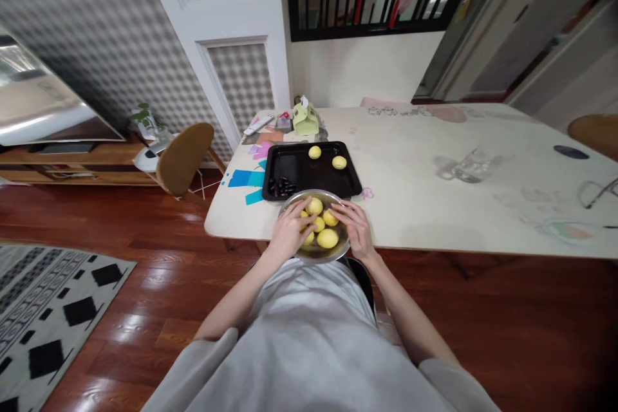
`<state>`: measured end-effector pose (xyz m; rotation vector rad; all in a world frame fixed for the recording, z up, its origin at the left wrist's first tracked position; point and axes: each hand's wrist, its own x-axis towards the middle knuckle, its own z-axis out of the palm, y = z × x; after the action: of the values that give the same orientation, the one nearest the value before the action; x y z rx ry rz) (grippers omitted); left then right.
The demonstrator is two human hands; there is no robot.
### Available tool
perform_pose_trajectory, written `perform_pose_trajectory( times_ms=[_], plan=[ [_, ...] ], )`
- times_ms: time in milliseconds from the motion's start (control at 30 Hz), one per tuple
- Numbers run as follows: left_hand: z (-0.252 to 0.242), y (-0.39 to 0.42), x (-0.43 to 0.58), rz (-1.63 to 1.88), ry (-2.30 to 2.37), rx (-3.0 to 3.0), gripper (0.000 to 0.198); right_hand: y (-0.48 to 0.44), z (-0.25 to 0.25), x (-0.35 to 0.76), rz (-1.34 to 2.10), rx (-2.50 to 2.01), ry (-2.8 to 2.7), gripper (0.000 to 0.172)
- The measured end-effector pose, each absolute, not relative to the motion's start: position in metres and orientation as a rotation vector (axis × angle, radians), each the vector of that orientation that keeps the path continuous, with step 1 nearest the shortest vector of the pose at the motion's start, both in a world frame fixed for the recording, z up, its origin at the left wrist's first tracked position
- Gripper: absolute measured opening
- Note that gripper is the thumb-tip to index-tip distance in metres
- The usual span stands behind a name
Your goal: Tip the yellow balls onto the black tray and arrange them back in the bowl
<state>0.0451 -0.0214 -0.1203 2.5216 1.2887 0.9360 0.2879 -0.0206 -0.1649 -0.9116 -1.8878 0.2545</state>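
Lemons beneath both hands

We log the bowl at the table's near edge, lemons between and under our left hand and right hand; the nearest lies crosswise. Fingers parted — grip, we cannot tell. Beyond, the black tray shows bare room between dark pieces in its near-left corner and two far-side lemons.

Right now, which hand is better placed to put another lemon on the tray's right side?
Probably the right hand: its fingers, by a lemon in the metal bowl, are nearer that side than the left hand.
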Motion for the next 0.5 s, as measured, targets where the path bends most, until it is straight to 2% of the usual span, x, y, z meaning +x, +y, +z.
perform_pose_trajectory(
  times_ms=[233, 500],
  plan=[
    [-0.1201, -0.023, 0.0428, 0.912, 1.276, 2.546, 0.025, -0.0197, -0.166, 0.2882, 0.254, -0.909, -1.895, 0.063],
    [-0.121, -0.0271, 0.0423, 0.955, 1.218, 2.522, 0.037, -0.0121, -0.1578, 0.2956, 0.308, -0.898, -1.796, 0.053]
  ],
)
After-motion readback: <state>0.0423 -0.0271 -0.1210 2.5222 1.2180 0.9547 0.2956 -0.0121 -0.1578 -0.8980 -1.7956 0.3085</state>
